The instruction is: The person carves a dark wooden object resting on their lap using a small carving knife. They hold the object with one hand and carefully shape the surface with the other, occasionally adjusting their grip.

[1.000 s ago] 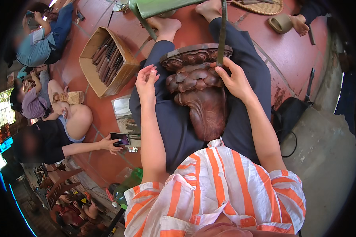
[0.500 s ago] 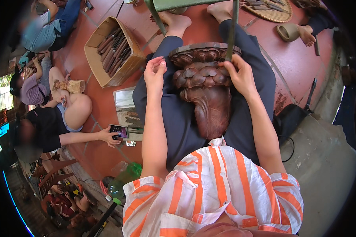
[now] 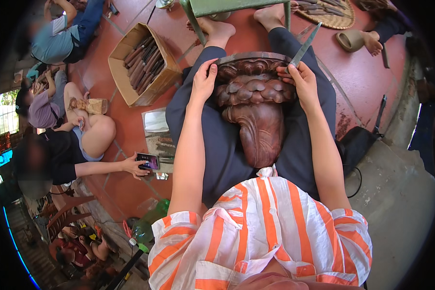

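Observation:
A dark reddish-brown wood carving (image 3: pixel 261 116) lies between my thighs, its flat round base facing away from me and its rounded end near my waist. Rows of carved, petal-like lobes ring it below the base. My left hand (image 3: pixel 203 82) grips the left edge of the base, fingertips partly hidden. In my right hand (image 3: pixel 303 87), at the base's right edge, is a long flat grey file (image 3: pixel 306 44), pinched at its lower end. Its narrow tip points up and away to the right, clear of the wood.
Ahead stands a green stool (image 3: pixel 227 6). Left of my legs are a cardboard box (image 3: pixel 125 84) of wooden-handled tools and a board (image 3: pixel 152 140) with more tools. A person's hand (image 3: pixel 134 166) touches a phone (image 3: pixel 148 161) there. A woven tray (image 3: pixel 324 19) holds more tools.
My left hand has moved forward and right onto the carving's base. The file in my right hand has swung from nearly upright to slanting right, and that hand has shifted slightly right.

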A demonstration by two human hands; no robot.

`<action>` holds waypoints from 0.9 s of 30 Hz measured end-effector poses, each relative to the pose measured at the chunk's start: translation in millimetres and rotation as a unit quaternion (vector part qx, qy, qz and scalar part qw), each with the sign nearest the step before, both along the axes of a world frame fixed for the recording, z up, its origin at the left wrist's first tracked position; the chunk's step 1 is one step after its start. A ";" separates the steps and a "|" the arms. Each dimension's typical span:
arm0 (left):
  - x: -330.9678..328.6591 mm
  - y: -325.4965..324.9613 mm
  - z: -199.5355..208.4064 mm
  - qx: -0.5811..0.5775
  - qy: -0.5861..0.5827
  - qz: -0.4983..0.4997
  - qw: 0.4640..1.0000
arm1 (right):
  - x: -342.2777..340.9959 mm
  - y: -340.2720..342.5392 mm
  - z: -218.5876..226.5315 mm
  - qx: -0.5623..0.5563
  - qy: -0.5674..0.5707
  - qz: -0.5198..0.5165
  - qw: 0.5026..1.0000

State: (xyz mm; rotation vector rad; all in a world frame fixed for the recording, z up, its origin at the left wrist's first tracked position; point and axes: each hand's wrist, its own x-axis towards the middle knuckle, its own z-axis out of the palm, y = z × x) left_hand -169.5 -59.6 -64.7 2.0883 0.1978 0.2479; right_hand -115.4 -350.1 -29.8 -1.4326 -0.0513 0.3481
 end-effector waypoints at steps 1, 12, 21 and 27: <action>0.6 -0.3 -1.4 -0.002 0.010 0.001 1.000 | 0.7 -1.6 -0.8 -0.005 -0.001 -0.005 1.000; 6.7 -1.0 -6.5 0.018 0.026 0.000 1.000 | 5.4 -8.9 -9.6 -0.001 -0.006 0.003 1.000; 0.4 -0.3 -2.9 0.026 0.024 -0.009 0.999 | 8.2 0.3 -0.5 -0.008 0.020 0.025 0.999; 0.7 -2.8 10.9 0.001 0.040 -0.034 0.999 | 14.3 -4.7 -1.1 -0.028 0.041 0.043 0.998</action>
